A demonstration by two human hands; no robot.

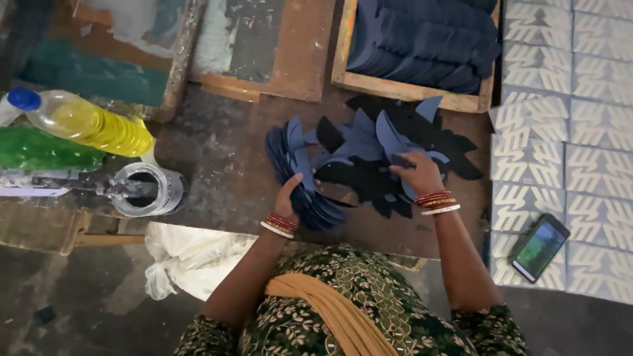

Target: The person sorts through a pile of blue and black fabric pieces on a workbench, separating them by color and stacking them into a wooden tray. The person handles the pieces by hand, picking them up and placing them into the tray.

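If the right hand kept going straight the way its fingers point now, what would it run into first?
The right hand points up and slightly left across the spread dark cut-outs. It already rests on them, so more of these come first; farther on probably the wooden tray edge.

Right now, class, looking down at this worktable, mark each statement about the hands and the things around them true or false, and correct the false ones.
1. The left hand rests on a fanned stack of dark blue cut fabric pieces. True.
2. The right hand holds the phone. False: it rests on the loose dark blue and black cut pieces; the rectangular phone with a lit screen lies apart on the white patterned sheets.
3. The clear plastic bottle of yellow liquid lies on its side. True.
4. The wooden tray at the top is empty. False: it holds dark blue pieces.
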